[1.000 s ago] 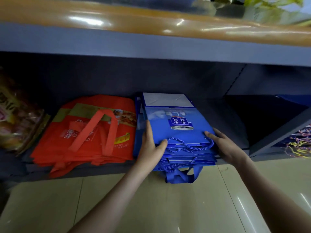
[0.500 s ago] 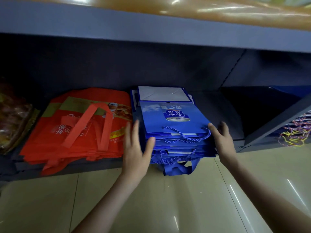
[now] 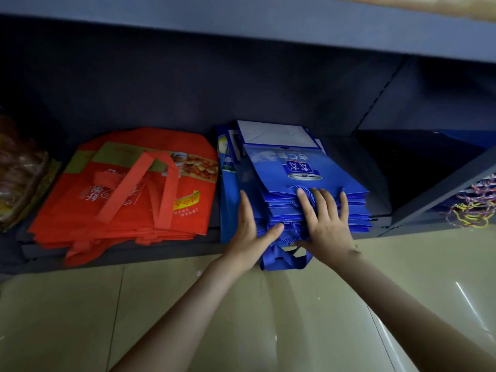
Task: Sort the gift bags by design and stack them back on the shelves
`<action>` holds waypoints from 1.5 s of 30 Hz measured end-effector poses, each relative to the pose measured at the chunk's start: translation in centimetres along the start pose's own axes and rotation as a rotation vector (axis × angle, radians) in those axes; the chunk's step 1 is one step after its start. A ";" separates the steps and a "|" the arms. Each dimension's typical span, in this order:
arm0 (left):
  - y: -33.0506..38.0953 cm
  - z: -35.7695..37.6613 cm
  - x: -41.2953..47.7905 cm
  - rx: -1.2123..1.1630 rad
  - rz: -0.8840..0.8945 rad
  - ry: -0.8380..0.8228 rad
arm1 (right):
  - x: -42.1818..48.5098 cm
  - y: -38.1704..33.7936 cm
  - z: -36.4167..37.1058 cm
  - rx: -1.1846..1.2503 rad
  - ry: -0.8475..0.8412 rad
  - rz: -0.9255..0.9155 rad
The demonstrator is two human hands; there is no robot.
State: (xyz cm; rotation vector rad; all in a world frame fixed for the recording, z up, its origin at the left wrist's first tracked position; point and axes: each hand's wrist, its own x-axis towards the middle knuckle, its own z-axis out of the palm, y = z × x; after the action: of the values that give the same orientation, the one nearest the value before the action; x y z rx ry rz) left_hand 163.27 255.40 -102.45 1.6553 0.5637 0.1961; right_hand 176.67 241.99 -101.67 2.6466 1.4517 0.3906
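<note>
A stack of flat blue gift bags with rope handles lies on the bottom shelf, its front edge over the shelf lip. My left hand rests flat against the stack's left front side, fingers straight and thumb stretched across the bag edges. My right hand presses down on the front of the stack with spread fingers, covering the rope handles. To the left lies a pile of flat red fabric bags with red straps. A blue strap loop hangs below the stack onto the floor.
A brownish patterned bag sits at the shelf's far left. A grey upright divides off the right bay, where dark blue bags and coloured cords lie. The upper shelf's edge overhangs. Beige tiled floor lies in front.
My right hand moved from the stack's right edge to its front top and now presses down. My left hand closed in against the left side. The camera moved nearer.
</note>
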 end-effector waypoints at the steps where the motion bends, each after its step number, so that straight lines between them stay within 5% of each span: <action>1: -0.2 -0.1 0.1 0.025 0.001 -0.011 | -0.1 0.0 0.2 -0.002 0.012 -0.006; 14: 0.8 0.4 -0.6 0.080 0.004 -0.077 | 0.8 1.9 -1.1 0.047 0.051 -0.092; 19: 1.0 0.9 -0.9 -0.048 0.046 -0.082 | 1.3 2.5 -2.2 0.082 0.200 -0.035; 22: 0.4 1.0 -1.6 0.195 0.193 0.117 | 2.9 3.7 -3.8 0.119 0.224 0.037; 26: -2.3 0.2 -1.0 0.830 0.468 0.443 | 4.5 4.9 -5.4 0.097 0.222 0.044; 33: -3.6 -0.8 0.9 1.365 0.545 0.199 | 3.4 3.8 -3.5 0.032 0.248 0.042; 39: -3.6 -1.1 1.2 1.163 0.497 0.082 | 1.7 2.2 -1.8 -0.018 0.254 0.034; 45: -5.2 -1.5 -0.6 1.088 0.779 0.335 | 0.9 1.1 -2.1 0.006 0.326 -0.058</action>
State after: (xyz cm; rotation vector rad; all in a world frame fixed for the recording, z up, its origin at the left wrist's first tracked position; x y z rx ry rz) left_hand 160.84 256.82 -107.09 2.8912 0.2168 0.8578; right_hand 177.47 242.11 -99.29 2.6304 1.6096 0.8458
